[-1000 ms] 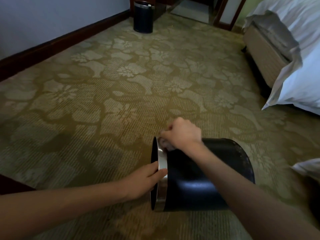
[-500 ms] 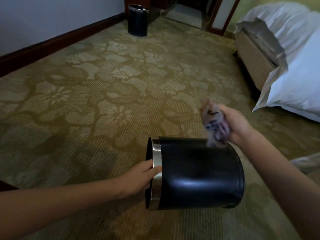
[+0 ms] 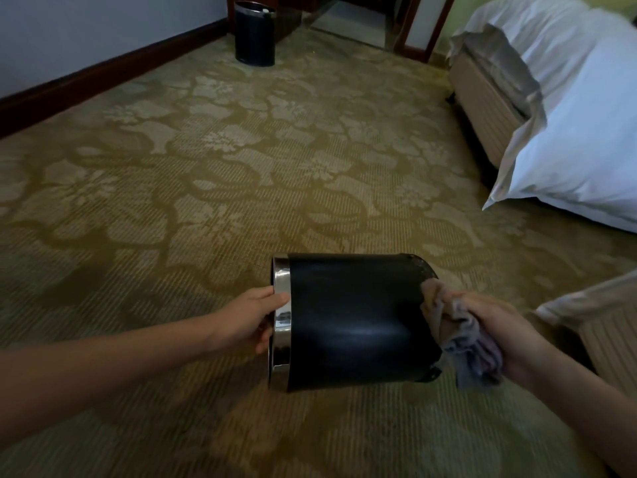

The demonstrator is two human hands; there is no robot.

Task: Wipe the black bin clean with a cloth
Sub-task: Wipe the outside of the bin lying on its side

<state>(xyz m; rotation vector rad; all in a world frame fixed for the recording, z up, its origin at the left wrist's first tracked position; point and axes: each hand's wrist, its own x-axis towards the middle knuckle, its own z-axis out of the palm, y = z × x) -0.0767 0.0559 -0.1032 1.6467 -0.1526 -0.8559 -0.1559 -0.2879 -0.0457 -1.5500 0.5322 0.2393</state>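
Note:
The black bin (image 3: 355, 322) lies on its side on the patterned carpet, its silver rim to the left and its base to the right. My left hand (image 3: 250, 319) grips that silver rim. My right hand (image 3: 506, 334) holds a bunched grey-beige cloth (image 3: 458, 336), which presses against the bin's base end on the right.
A second black bin (image 3: 254, 34) stands upright by the far wall. A bed with white bedding (image 3: 565, 125) fills the right side, and another white-covered edge (image 3: 593, 301) shows just behind my right hand. A dark skirting board (image 3: 103, 77) runs along the left wall.
My right hand carried the cloth from the rim, up over the bin, down to its base end. The bin turned slightly; my left hand kept hold of the rim.

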